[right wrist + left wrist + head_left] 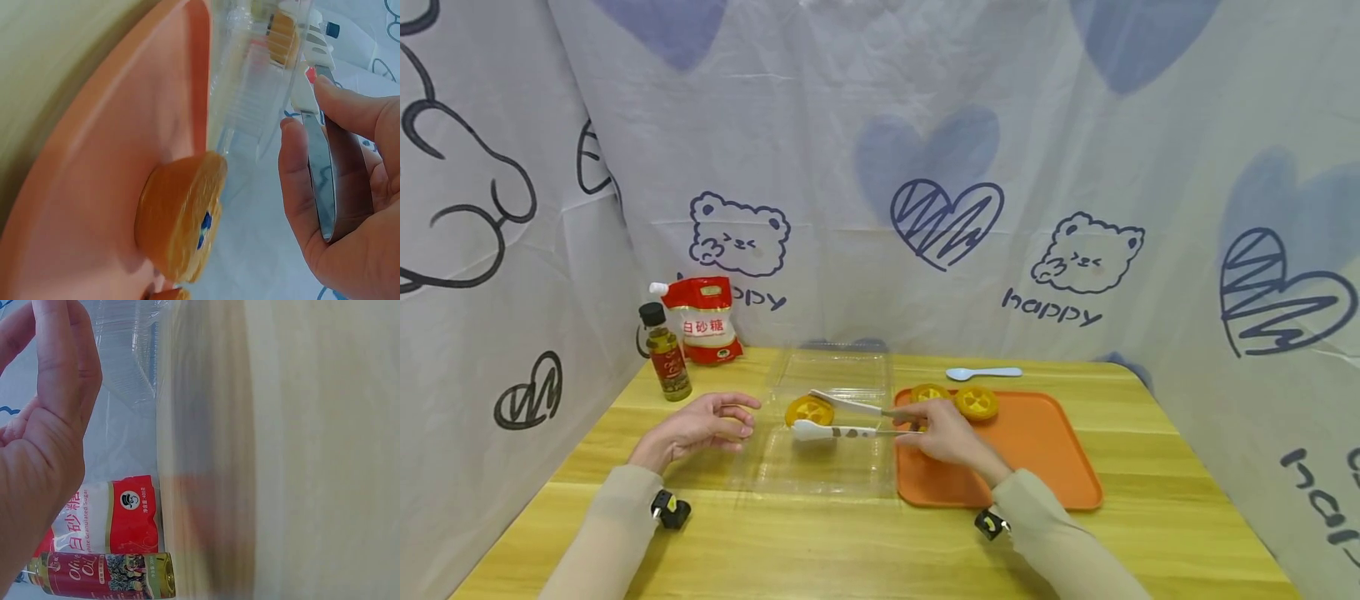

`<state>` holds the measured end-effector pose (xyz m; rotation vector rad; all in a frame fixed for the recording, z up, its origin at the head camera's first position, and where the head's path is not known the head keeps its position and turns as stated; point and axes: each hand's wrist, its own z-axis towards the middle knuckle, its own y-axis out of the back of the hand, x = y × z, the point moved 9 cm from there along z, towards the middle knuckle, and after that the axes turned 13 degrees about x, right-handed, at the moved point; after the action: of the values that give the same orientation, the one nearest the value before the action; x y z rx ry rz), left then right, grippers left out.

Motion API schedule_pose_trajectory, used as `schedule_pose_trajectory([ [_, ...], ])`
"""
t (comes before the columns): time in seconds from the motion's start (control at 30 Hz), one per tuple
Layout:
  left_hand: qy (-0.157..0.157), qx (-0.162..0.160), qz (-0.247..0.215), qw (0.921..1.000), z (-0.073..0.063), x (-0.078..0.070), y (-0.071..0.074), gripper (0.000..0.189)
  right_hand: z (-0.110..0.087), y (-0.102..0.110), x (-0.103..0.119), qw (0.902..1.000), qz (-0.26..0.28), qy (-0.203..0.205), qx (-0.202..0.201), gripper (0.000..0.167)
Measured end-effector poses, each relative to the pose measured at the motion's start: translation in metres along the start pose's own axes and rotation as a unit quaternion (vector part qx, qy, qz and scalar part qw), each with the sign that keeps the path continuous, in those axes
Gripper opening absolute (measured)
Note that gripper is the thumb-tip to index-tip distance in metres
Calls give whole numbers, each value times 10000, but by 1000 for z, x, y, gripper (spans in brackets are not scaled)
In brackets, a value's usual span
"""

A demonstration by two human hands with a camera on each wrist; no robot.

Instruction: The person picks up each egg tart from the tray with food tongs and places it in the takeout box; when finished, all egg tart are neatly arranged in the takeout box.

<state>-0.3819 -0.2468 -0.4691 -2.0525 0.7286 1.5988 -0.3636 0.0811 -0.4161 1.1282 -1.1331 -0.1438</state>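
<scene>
My right hand grips metal tongs with white tips. The tips stand apart on either side of a round golden tart, which is in a clear plastic container. In the right wrist view, thumb and fingers press the tongs' metal arms, and that tart shows through the container's clear wall. My left hand is at the container's left side, fingers loosely bent and holding nothing. More tarts sit on an orange tray, beside and partly behind my right hand.
An olive oil bottle and a red and white sugar bag stand at the back left. Behind the tray lies a pale blue spoon. A printed cloth hangs along the table's back and sides.
</scene>
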Motion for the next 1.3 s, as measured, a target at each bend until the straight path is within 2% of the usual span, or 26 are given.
schedule_pose_trajectory([
  [0.23,7,-16,7,10000,0,2,1,64,11,-7,11,9998,-4,63,201,40],
  [0.47,0,19,47,10000,1,2,1,65,23,-13,16,9986,-491,37,183,38],
  [0.77,-15,28,97,9999,1,2,1,62,32,-18,22,9969,-748,-50,246,38],
  [1.0,-48,47,79,9999,1,3,2,61,38,-22,26,9929,-1160,-28,249,41],
  [1.1,-77,53,92,9999,1,4,2,61,38,-23,26,9926,-1181,-48,287,43],
  [1.3,-61,4,102,9999,2,4,3,62,33,-16,27,9952,-884,-201,366,47],
])
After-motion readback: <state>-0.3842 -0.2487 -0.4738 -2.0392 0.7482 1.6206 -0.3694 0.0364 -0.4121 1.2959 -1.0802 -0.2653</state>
